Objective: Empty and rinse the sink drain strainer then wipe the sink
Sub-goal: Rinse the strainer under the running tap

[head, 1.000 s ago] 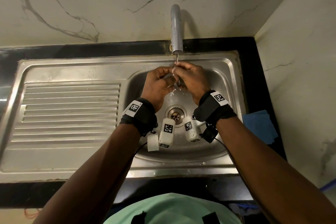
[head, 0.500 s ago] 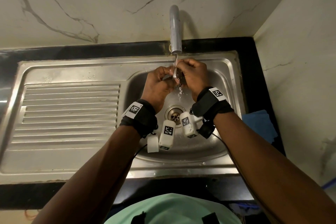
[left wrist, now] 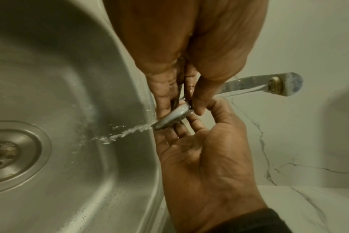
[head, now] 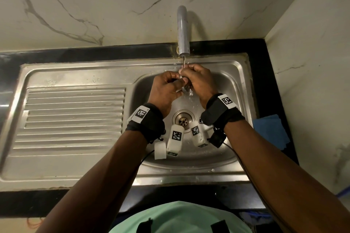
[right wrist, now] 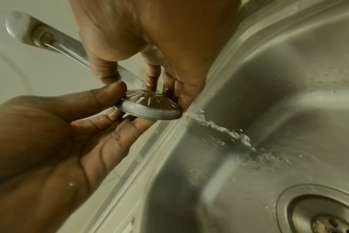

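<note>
Both hands hold the round metal drain strainer (head: 187,87) (left wrist: 173,116) (right wrist: 149,107) under the thin water stream from the faucet (head: 183,30) (left wrist: 279,85) (right wrist: 30,30). My left hand (head: 166,91) (left wrist: 199,141) pinches it between thumb and fingers. My right hand (head: 200,81) (right wrist: 50,134) grips its rim the same way from the other side. The strainer is tilted, and water runs off its edge into the steel sink (head: 233,85). The open drain (head: 183,120) (left wrist: 4,151) (right wrist: 329,220) lies below the wrists.
A ribbed steel drainboard (head: 73,117) fills the left of the sink unit. A folded blue cloth (head: 270,130) lies on the black counter at the right. Marble walls close in behind and on the right.
Both hands have risen a little toward the spout with the strainer, and the right wrist has lifted. Water keeps running over the strainer.
</note>
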The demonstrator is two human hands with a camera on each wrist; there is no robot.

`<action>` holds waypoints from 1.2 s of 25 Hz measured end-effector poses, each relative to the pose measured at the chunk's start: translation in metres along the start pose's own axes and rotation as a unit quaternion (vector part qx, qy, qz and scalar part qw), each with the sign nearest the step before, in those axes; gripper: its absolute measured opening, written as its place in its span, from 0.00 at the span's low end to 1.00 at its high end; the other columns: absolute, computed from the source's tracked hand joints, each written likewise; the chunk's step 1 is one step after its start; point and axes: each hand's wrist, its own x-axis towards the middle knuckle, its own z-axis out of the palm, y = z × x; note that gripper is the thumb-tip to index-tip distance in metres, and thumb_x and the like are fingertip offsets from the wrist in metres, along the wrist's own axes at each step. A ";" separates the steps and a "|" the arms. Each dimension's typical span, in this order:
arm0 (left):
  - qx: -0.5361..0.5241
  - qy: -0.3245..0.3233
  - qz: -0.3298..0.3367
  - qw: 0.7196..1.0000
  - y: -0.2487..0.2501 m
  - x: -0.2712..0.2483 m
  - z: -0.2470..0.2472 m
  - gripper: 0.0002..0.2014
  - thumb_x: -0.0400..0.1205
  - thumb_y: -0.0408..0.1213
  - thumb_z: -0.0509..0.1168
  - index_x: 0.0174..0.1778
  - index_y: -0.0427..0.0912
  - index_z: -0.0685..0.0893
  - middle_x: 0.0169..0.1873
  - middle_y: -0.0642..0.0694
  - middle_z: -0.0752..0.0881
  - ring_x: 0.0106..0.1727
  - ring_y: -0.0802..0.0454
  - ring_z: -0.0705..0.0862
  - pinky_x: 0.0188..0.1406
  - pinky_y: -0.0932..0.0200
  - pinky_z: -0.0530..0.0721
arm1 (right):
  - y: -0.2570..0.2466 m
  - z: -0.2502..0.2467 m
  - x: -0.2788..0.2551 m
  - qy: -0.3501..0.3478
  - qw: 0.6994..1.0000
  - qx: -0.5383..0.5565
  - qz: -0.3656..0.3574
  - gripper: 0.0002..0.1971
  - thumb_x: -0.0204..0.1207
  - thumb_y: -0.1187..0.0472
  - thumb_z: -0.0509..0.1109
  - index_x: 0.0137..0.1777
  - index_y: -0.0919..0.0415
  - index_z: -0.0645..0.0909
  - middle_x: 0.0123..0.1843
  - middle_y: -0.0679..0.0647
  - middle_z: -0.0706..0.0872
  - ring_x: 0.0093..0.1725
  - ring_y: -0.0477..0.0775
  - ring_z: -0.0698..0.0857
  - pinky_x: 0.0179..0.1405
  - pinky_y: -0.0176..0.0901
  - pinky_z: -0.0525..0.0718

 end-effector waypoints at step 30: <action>-0.224 0.072 -0.072 0.969 0.006 0.011 -0.003 0.17 0.90 0.27 0.63 0.74 0.24 0.77 0.66 0.26 0.87 0.63 0.34 0.90 0.53 0.47 0.94 | 0.012 -0.021 -0.012 -0.019 0.988 0.150 0.025 0.20 0.82 0.72 0.65 0.72 0.60 0.81 0.62 0.57 0.89 0.56 0.53 0.83 0.49 0.36 0.83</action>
